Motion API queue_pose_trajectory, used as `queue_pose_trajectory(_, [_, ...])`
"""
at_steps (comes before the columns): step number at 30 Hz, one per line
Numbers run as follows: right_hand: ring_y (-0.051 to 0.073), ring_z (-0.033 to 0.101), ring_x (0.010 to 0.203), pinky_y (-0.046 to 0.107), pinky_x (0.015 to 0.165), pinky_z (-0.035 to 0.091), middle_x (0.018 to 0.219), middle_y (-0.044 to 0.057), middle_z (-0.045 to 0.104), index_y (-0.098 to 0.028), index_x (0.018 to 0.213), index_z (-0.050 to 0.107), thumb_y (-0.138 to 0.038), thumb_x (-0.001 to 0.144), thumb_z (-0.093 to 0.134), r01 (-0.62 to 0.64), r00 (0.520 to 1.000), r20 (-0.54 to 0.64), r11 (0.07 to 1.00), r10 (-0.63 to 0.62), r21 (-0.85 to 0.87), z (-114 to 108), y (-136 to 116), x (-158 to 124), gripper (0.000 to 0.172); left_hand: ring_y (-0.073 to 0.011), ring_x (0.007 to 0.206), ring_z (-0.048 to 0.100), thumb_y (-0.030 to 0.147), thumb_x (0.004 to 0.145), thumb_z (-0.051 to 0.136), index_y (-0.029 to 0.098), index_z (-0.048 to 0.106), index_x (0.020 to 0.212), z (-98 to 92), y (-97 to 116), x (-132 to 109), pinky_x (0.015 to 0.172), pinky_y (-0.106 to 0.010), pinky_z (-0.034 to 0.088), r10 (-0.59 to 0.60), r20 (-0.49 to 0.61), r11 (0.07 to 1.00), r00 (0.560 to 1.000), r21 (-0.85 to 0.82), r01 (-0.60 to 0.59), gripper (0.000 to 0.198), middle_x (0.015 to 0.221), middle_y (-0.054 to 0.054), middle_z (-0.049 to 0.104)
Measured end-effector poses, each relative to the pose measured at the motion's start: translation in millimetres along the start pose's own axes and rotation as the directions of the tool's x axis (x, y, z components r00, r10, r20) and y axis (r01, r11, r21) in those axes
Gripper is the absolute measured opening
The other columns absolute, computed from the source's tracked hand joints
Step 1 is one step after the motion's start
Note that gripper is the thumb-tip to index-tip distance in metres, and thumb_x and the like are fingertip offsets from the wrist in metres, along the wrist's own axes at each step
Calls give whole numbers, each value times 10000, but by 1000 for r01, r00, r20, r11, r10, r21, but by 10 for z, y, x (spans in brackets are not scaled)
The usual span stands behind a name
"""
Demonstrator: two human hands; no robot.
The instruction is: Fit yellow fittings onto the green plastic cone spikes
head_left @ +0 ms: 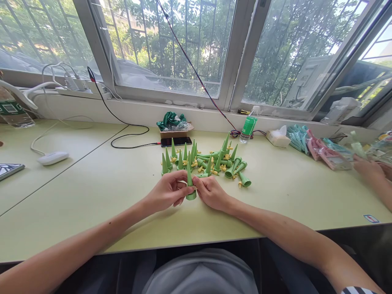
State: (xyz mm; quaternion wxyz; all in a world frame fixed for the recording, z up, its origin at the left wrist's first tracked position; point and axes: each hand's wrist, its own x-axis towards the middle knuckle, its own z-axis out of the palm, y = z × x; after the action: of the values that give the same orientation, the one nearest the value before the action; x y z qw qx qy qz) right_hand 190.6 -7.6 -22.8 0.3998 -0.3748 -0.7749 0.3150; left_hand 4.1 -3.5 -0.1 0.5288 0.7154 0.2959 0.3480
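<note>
A green plastic cone (190, 184) stands point-up on the pale table (101, 192) between my hands. My left hand (167, 191) pinches it from the left, fingers curled round its lower part. From the right, my right hand (212, 192) presses closed fingers against the same cone. Just beyond lies a pile of several green cones (208, 161), some upright, some on their sides, mixed with small yellow fittings (222, 167).
A black phone (176, 141) on a cable, a cardboard box with green bags (174, 124), a green-labelled bottle (248, 128) and a tissue pack (278, 138) sit behind the pile. Packaged goods (324, 149) and another person's hand (369, 169) are at right. A white mouse (52, 157) lies left.
</note>
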Motion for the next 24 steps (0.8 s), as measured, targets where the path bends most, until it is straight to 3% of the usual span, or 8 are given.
queue_pose_trajectory(9, [93,318,466,253,497,273,482,-39,348,-209,553,325,-602,1015,255,38,999,17,998,-37,-58,-12,7,-1,611,-37,417,470,377,827,744,150,577,901,-9,28,12,372,-173,324,-58,27,994,998,-93,60,292,724,19,600])
queue_pose_trajectory(18, [93,335,494,249,531,285,517,-40,366,-200,589,350,-568,1032,235,61,997,46,993,-56,-105,-25,33,-2,587,-35,432,459,384,818,750,147,557,864,-8,38,24,376,-168,343,-67,9,994,998,-84,67,309,719,23,581])
queue_pose_trajectory(24, [92,320,518,247,546,267,568,-45,376,-194,644,394,-497,1046,272,142,988,81,975,-129,-174,-77,40,7,518,-47,475,466,383,838,722,149,568,876,-19,27,30,413,-176,383,-61,-4,997,998,-41,61,283,744,8,588])
